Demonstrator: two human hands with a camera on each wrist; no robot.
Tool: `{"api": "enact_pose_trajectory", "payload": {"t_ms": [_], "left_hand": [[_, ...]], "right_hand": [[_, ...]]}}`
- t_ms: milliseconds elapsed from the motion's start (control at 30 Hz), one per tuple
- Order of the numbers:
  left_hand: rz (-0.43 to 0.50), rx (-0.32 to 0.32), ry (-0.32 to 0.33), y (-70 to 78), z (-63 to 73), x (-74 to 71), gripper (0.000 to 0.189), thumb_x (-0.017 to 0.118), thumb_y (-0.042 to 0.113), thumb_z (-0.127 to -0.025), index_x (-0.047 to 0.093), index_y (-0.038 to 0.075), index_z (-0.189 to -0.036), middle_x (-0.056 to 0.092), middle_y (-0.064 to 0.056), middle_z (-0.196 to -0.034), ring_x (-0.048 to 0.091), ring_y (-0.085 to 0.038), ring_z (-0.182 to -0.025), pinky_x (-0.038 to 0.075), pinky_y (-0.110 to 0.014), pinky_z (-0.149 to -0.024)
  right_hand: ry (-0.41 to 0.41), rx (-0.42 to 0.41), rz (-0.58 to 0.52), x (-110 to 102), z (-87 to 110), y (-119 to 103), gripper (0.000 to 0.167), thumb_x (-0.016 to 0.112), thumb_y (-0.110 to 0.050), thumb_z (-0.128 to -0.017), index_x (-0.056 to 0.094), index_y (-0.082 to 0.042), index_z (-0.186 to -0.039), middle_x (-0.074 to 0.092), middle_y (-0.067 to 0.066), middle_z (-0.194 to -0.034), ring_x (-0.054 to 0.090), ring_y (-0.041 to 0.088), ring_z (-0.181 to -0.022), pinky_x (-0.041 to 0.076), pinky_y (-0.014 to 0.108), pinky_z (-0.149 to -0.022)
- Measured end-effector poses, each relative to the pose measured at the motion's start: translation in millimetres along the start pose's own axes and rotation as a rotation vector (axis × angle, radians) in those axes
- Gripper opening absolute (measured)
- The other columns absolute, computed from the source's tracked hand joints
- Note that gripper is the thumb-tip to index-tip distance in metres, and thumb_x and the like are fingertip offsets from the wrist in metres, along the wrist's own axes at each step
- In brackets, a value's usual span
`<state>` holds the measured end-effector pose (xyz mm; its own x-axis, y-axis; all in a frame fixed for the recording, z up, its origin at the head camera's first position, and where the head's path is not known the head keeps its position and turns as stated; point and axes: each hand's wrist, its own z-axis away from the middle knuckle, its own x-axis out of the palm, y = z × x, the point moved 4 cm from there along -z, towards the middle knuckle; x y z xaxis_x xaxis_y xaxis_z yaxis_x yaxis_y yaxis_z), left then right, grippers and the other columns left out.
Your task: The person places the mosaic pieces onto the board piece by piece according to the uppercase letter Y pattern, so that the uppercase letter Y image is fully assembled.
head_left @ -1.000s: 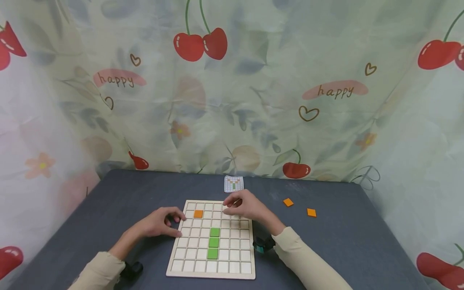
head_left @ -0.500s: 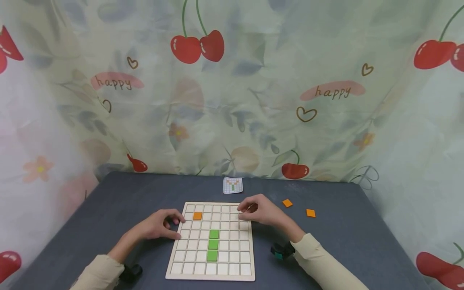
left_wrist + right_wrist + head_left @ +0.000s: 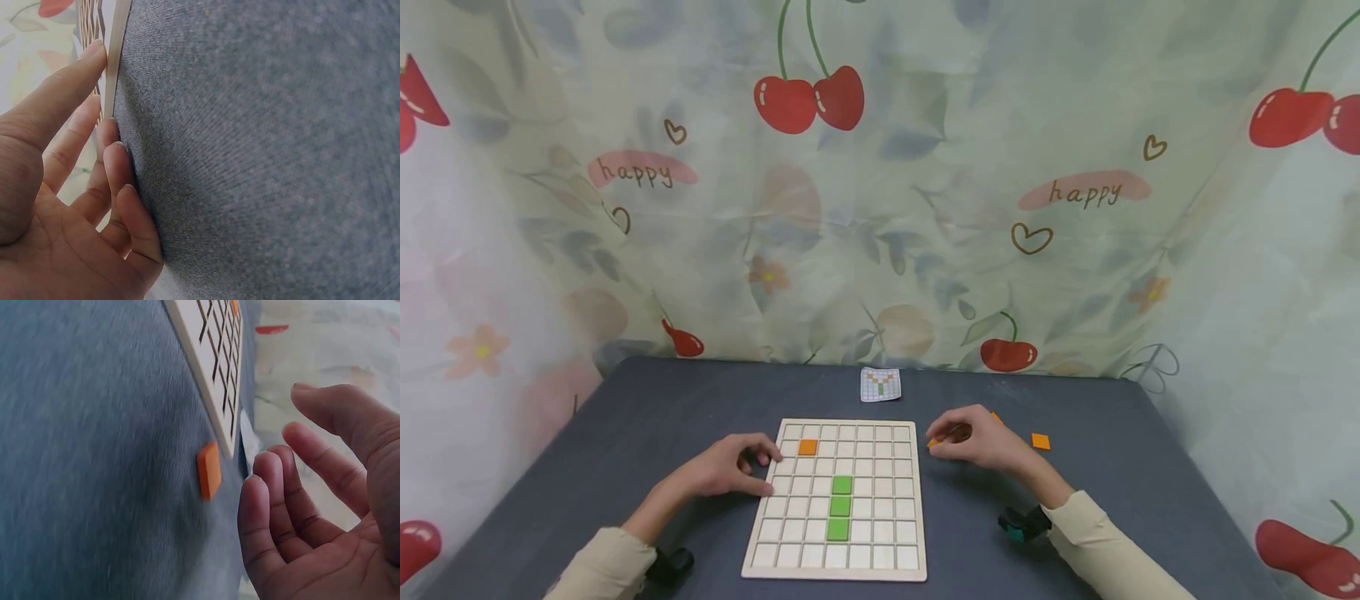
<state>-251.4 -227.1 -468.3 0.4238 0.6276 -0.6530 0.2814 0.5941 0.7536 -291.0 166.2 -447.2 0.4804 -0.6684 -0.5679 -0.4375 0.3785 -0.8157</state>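
Observation:
A pale board (image 3: 745, 572) with a grid of square cells lies on the dark table. One orange tile (image 3: 807, 447) sits in its upper left, and a column of green tiles (image 3: 840, 506) stands near its middle. My left hand (image 3: 730, 464) touches the board's left edge with thumb and forefinger; its other fingers bend loosely near the cloth. Just right of the board, my right hand (image 3: 973, 437) hovers over a loose orange tile (image 3: 209, 470). In the right wrist view the fingers are apart from that tile and hold nothing.
Another orange tile (image 3: 1041, 441) lies to the right, and one more (image 3: 996, 417) is partly hidden behind the right hand. A small card (image 3: 880, 385) with a printed coloured grid lies behind the board. A patterned curtain (image 3: 850, 208) closes off the table's back.
My right hand has moved right, from above the board's upper right to beside it, uncovering part of an orange tile. The left hand has stayed at the board's edge.

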Motion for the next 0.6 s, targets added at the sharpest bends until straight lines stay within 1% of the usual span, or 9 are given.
{"api": "enact_pose_trajectory", "payload": {"t_ms": [133, 267, 467, 600], "left_hand": [[-0.003, 0.002, -0.003, 0.6, 0.1, -0.3, 0.037, 0.087, 0.018, -0.083, 0.069, 0.008, -0.114, 0.057, -0.005, -0.099, 0.051, -0.023, -0.085, 0.042, -0.030, -0.070], [-0.001, -0.003, -0.005, 1.1, 0.1, -0.2, 0.037, 0.087, 0.017, -0.083, 0.069, 0.008, -0.113, 0.057, -0.006, -0.099, 0.052, -0.024, -0.086, 0.042, -0.030, -0.071], [0.005, -0.003, -0.007, 2.7, 0.2, -0.8, 0.037, 0.087, 0.016, -0.082, 0.069, 0.007, -0.113, 0.057, -0.006, -0.099, 0.051, -0.025, -0.087, 0.042, -0.030, -0.071], [0.010, -0.002, -0.011, 3.0, -0.4, -1.2, 0.037, 0.087, 0.016, -0.083, 0.069, 0.007, -0.113, 0.057, -0.006, -0.099, 0.051, -0.025, -0.086, 0.042, -0.030, -0.070]], "right_hand": [[0.020, -0.017, 0.017, -10, 6.0, 7, 0.024, 0.077, -0.012, -0.093, 0.072, 0.003, -0.110, 0.071, 0.016, -0.105, 0.065, 0.024, -0.086, 0.054, 0.033, -0.076], [0.046, -0.010, 0.030, -16, 10.2, 15, 0.028, 0.079, -0.013, -0.091, 0.071, 0.004, -0.111, 0.069, 0.017, -0.107, 0.064, 0.026, -0.087, 0.054, 0.035, -0.077], [0.029, 0.007, 0.017, -14, 10.4, 27, 0.040, 0.082, -0.014, -0.088, 0.068, 0.006, -0.119, 0.066, 0.019, -0.117, 0.064, 0.036, -0.100, 0.054, 0.039, -0.084], [0.023, 0.013, 0.006, -11, 7.6, 33, 0.045, 0.084, -0.015, -0.086, 0.066, 0.005, -0.123, 0.064, 0.019, -0.122, 0.062, 0.036, -0.104, 0.052, 0.044, -0.088]]}}
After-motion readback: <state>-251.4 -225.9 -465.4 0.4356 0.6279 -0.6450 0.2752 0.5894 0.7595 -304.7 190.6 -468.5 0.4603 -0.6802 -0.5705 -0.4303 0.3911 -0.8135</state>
